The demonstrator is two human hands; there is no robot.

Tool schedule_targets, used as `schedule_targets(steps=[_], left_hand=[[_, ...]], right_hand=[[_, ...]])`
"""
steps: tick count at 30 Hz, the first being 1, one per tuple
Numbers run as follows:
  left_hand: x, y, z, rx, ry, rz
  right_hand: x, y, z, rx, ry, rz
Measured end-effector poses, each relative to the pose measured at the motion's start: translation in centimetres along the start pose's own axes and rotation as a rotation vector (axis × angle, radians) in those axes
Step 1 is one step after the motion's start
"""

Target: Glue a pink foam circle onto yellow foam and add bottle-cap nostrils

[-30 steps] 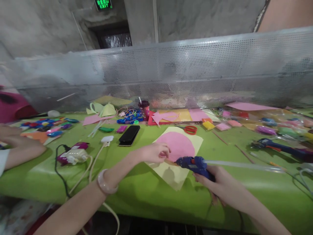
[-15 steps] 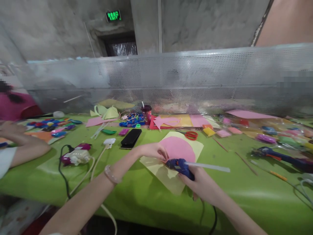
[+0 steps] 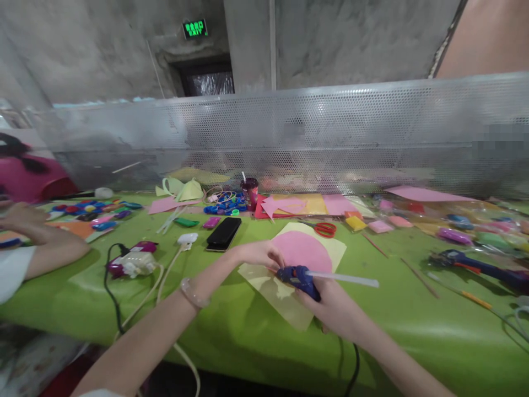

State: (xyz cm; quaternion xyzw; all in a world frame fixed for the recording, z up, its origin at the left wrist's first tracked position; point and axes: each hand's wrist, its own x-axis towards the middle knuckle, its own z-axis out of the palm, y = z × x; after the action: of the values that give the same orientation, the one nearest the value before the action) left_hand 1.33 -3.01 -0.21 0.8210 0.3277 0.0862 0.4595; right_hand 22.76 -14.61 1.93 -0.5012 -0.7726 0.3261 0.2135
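My right hand point(image 3: 334, 309) grips a blue glue gun point(image 3: 298, 277) with a clear glue stick point(image 3: 343, 279) sticking out of its back. The gun's tip points left at the lower edge of a pink paper circle point(image 3: 306, 250) that lies on a pale yellow sheet point(image 3: 285, 300). My left hand point(image 3: 261, 254), fingers pinched together, presses on the left edge of the pink circle right beside the gun's tip. What the fingers pinch is too small to make out. A pale bracelet point(image 3: 190, 294) sits on my left wrist.
On the green table point(image 3: 413, 325) lie a black phone point(image 3: 223, 233), red scissors point(image 3: 324, 229), a second glue gun point(image 3: 463, 261), a power strip with cords point(image 3: 132, 263) and coloured papers point(image 3: 306, 205). Another person's arm point(image 3: 41, 248) rests at the left. A perforated metal screen point(image 3: 330, 132) stands behind.
My right hand has carried the glue gun left, bringing its tip up to my left hand at the circle's edge. The view has tilted slightly down.
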Motion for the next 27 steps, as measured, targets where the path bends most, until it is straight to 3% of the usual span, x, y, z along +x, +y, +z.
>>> schedule_targets(steps=[6,20,27], left_hand=[[0.2,-0.2,0.0,-0.025,0.008,-0.022],[0.4,-0.3,-0.2,0.001,0.031,-0.046],[0.3,-0.2,-0.1,0.039,0.021,-0.024]], right_hand=[[0.3,0.6,0.3,-0.069,0.058,-0.027],[0.7,0.7,0.6,-0.127,0.05,-0.038],[0.1,1.7,0.5,-0.045,-0.012,0.05]])
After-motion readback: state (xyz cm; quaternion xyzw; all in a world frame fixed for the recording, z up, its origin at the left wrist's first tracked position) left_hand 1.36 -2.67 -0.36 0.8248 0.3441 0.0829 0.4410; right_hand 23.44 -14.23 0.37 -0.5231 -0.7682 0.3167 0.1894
